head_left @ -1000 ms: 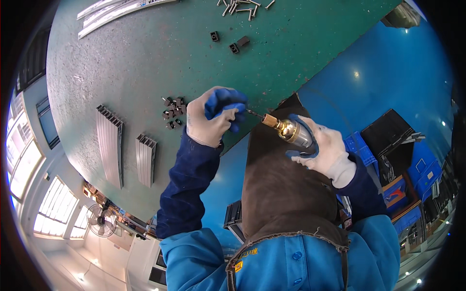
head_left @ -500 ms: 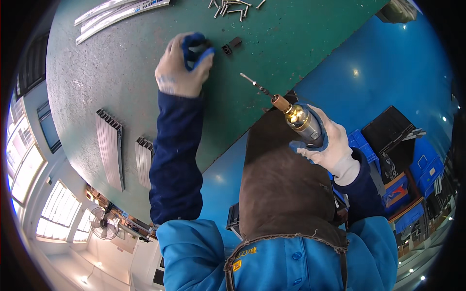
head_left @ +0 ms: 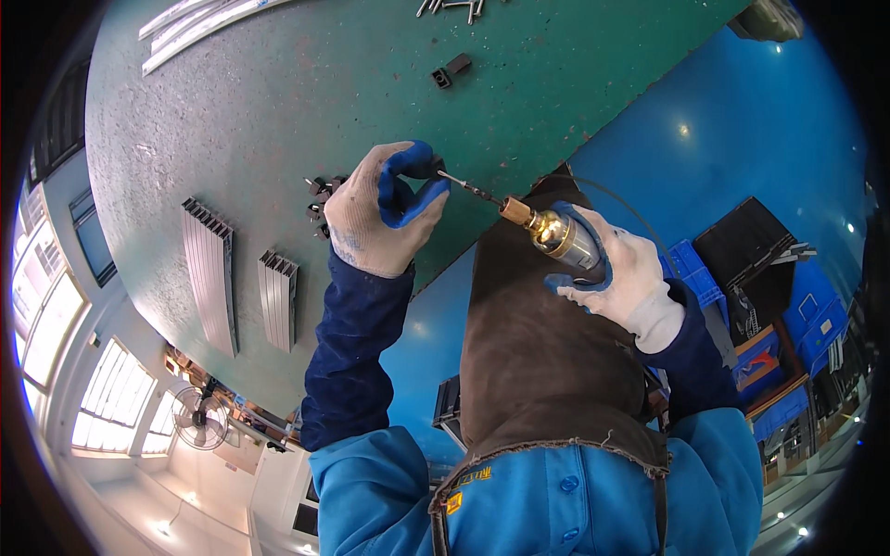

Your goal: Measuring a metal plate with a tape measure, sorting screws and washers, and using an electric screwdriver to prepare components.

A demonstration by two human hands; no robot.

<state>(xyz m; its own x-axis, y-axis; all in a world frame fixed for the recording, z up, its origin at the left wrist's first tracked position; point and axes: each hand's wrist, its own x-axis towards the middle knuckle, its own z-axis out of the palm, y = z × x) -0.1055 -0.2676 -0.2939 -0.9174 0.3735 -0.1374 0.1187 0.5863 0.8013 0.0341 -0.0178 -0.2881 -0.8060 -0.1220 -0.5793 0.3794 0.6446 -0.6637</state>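
Note:
My left hand (head_left: 378,208), in a white glove with blue-coated fingers, pinches a small black block (head_left: 438,165) between thumb and fingertips above the bench. My right hand (head_left: 630,273), gloved alike, is wrapped round a power screwdriver (head_left: 567,239) with a copper-coloured collar and a shiny body. Its long thin bit points left, and the tip is at the black block; whether it touches cannot be made out. Several black pieces (head_left: 320,202) lie beside my left wrist, partly covered by it. Two more black blocks (head_left: 451,70) rest farther away on the bench.
The green bench (head_left: 538,111) ends in a slanting edge on the right. Loose screws (head_left: 464,9) lie at the far side. Bundles of metal profiles (head_left: 211,278) and long silvery strips (head_left: 199,32) lie at left. A cable (head_left: 640,218) runs behind my right hand. Blue crates (head_left: 695,273) stand right.
My left hand has come nearer to me and right, and a black block now shows in its fingers. The screwdriver has shifted left, its bit meeting that hand. Black pieces by my wrist are uncovered.

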